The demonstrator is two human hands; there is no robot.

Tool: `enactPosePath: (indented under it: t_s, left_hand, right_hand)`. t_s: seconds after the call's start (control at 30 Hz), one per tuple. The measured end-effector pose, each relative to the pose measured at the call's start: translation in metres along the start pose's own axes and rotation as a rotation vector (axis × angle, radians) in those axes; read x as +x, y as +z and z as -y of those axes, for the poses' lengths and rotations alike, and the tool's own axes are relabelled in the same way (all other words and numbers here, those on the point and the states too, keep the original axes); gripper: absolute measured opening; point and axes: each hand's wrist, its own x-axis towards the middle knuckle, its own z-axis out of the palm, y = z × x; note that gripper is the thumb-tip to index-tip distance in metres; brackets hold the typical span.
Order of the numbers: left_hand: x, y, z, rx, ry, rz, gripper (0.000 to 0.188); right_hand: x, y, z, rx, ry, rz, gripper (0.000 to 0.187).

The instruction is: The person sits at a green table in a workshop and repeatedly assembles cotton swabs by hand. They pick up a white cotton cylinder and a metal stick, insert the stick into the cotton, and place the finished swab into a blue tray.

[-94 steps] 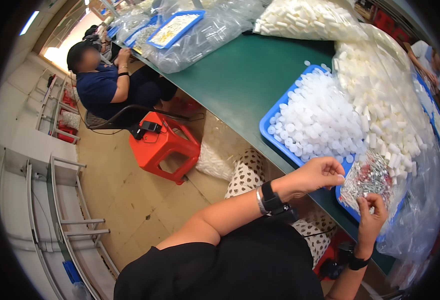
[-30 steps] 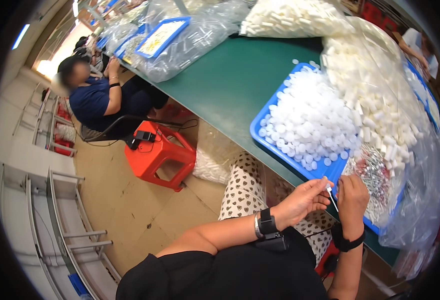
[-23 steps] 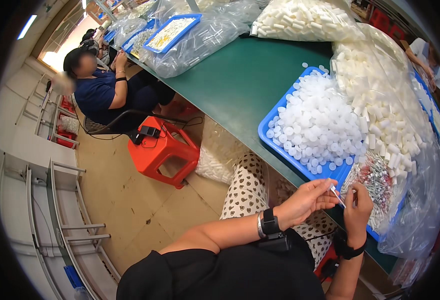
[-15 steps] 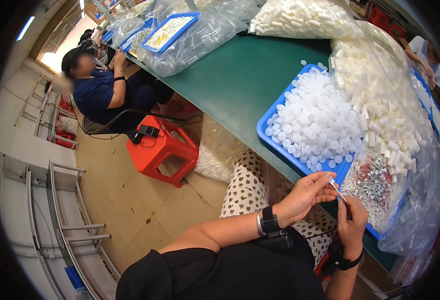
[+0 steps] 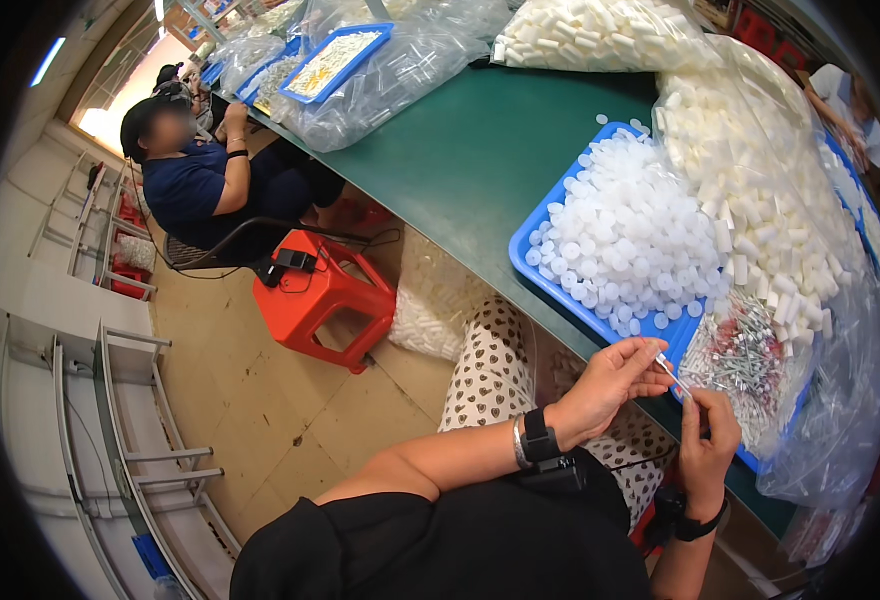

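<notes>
My left hand [image 5: 605, 395] pinches the white end of a thin rod-like piece [image 5: 672, 375] between thumb and fingers. The piece slants down to the right, and its slim end sits in the closed fingertips of my right hand [image 5: 708, 435]. Both hands are at the table's near edge, by a blue tray [image 5: 517, 250]. Heaped in that tray are translucent white discs [image 5: 625, 240]. Just beyond my right hand lies a pile of small metal and reddish pins [image 5: 750, 355]. The finer shape of the held piece is too small to make out.
A clear bag of white cylinders [image 5: 760, 180] spills beside the discs; another bag [image 5: 590, 40] lies at the back of the green table [image 5: 460, 170]. A red stool [image 5: 300, 320] stands left. One seated person [image 5: 185, 165] works further along; another sits far right.
Both hands keep their hold on the thin piece, the right fingers shifting very slightly. The whole view has moved a little.
</notes>
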Motion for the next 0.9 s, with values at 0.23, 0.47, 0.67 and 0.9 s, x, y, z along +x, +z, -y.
enactPosePath:
  t_s: [0.23, 0.47, 0.67, 0.9]
  left_hand:
    - [-0.005, 0.011, 0.013, 0.139, -0.004, 0.128, 0.037]
    - [-0.008, 0.003, 0.006, 0.034, -0.082, 0.164, 0.039]
    - [-0.007, 0.008, 0.006, 0.057, -0.125, 0.072, 0.04]
    - [-0.01, 0.009, 0.006, 0.104, -0.14, 0.063, 0.037]
  right_hand:
    - [0.003, 0.003, -0.007, 0.049, -0.03, -0.014, 0.008]
    - [0.003, 0.007, -0.014, 0.681, 0.547, 0.187, 0.014]
    - [-0.001, 0.015, -0.026, 0.079, -0.105, -0.013, 0.021]
    - [-0.005, 0.014, -0.021, 0.184, 0.088, 0.085, 0.014]
